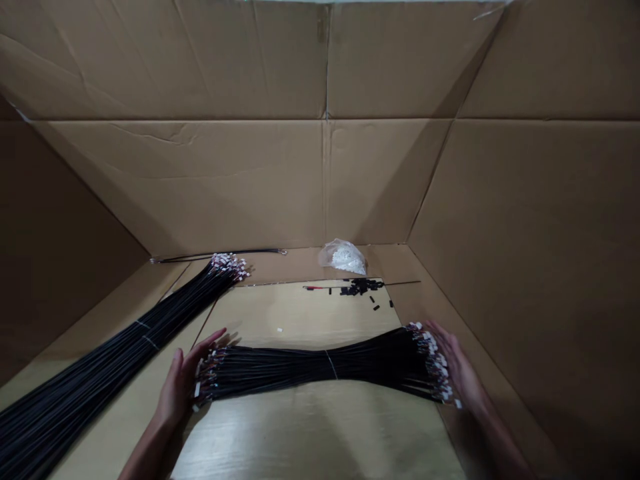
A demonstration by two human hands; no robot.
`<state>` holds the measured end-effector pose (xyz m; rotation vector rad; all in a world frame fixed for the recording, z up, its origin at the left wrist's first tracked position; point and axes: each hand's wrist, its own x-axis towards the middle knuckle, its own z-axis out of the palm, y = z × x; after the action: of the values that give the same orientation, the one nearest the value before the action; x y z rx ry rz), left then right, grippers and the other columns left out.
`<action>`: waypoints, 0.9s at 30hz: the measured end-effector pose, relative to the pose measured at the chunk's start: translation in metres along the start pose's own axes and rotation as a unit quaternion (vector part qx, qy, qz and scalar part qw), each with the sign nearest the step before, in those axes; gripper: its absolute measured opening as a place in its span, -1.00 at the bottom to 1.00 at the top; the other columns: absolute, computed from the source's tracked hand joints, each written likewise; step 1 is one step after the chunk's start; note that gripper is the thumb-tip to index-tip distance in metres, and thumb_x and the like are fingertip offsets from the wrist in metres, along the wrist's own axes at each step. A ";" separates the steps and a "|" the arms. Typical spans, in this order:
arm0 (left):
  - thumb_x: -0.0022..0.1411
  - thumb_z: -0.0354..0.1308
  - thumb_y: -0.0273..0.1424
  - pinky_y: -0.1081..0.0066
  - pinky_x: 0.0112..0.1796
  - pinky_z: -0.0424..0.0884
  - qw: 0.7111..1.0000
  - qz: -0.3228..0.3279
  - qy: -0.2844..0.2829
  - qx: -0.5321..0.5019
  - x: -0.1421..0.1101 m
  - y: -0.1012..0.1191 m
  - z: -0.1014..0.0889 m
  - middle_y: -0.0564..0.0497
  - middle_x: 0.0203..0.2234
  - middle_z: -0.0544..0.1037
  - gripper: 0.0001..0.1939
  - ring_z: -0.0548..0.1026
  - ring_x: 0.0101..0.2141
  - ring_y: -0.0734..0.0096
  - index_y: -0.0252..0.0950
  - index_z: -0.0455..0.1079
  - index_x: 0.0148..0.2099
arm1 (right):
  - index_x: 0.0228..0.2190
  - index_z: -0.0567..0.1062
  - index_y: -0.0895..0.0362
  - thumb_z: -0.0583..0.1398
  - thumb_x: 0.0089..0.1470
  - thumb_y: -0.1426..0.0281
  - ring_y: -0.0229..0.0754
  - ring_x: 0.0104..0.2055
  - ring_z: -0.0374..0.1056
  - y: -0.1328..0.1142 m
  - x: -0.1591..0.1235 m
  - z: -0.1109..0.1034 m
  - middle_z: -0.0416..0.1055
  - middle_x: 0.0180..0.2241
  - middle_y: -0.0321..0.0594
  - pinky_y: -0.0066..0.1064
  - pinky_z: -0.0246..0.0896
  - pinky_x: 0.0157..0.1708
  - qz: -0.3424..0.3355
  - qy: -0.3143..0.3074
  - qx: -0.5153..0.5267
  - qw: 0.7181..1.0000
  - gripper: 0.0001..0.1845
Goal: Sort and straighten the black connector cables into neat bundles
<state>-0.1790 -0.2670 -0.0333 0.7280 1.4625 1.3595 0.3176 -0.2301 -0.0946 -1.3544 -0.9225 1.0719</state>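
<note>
A thick bundle of black cables [325,368] lies across the pale wood board, tied near its middle with a thin white band. Its ends fan out into several small white connectors with coloured wires. My left hand [179,383] cups the bundle's left end, fingers against the connectors. At the right end, my right hand [454,365] presses its palm and fingers against the connector tips. A second black cable bundle [125,340] runs diagonally from the lower left corner, and its connectors [229,267] point toward the back.
Tall cardboard walls [200,180] surround the work surface on the back and both sides. Near the back are a plastic bag of small white parts [343,257], a scattered group of small black pieces [360,287] and a single loose cable [217,256].
</note>
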 end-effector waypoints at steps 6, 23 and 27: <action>-0.07 -0.01 0.34 0.06 0.19 0.13 0.999 0.039 0.002 0.001 0.002 -0.005 -0.001 -0.13 0.04 0.52 -0.15 0.30 0.15 -0.17 -0.24 0.53 -0.05 | 0.11 0.40 -0.02 0.05 0.06 -0.15 -0.01 0.32 0.02 0.025 -0.012 -0.003 0.21 0.25 -0.19 -0.13 -0.21 0.33 -0.045 0.070 0.005 0.997 -0.28; 0.03 0.17 0.11 0.12 0.05 0.34 0.992 0.046 0.026 0.111 -0.004 0.000 0.001 -0.15 -0.05 0.58 -0.38 0.42 0.05 -0.10 -0.27 0.54 -0.08 | 0.08 0.42 0.02 0.07 0.08 -0.09 0.02 0.28 0.10 -0.001 -0.016 0.006 0.28 0.20 -0.17 -0.16 -0.17 0.31 -0.064 -0.007 -0.139 0.988 -0.34; -0.01 0.19 0.13 0.10 0.09 0.29 0.964 0.132 0.047 0.227 -0.008 0.022 -0.006 -0.12 -0.08 0.58 -0.43 0.42 0.05 -0.11 -0.20 0.56 -0.16 | 0.13 0.36 -0.02 0.11 0.06 -0.02 0.10 0.31 0.01 -0.023 -0.023 0.005 0.22 0.23 -0.17 0.00 -0.19 0.29 -0.179 -0.016 -0.329 0.927 -0.35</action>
<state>-0.1856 -0.2722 -0.0111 1.1984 1.8320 1.2764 0.3080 -0.2493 -0.0695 -1.6117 -1.5758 0.5104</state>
